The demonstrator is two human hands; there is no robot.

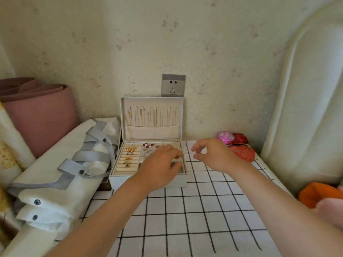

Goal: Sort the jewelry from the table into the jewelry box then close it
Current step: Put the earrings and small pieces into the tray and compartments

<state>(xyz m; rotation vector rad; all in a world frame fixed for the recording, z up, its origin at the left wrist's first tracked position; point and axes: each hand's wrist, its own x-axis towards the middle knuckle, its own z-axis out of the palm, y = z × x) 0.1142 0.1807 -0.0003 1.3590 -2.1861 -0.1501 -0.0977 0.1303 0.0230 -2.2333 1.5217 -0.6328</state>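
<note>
A white jewelry box (118, 179) stands open at the back of the checked table, its lid (151, 117) upright against the wall with several thin necklaces hanging inside. Rings (130, 154) sit in the left rolls of the tray, and red and silver earrings (148, 145) lie in the back compartment. My left hand (159, 164) rests over the tray's right compartments, fingers curled down into them; whether it holds anything is hidden. My right hand (211, 154) hovers just right of the box above the cloth, thumb and fingers apart, nothing visible in it.
Pink, red and orange pouches (241, 153) lie at the table's back right corner. A folded white and grey fabric bundle (74, 164) lies left of the box, a pink roll (40, 112) behind it. A wall socket (173, 85) is above the lid. Orange cloth (315, 195) sits at right.
</note>
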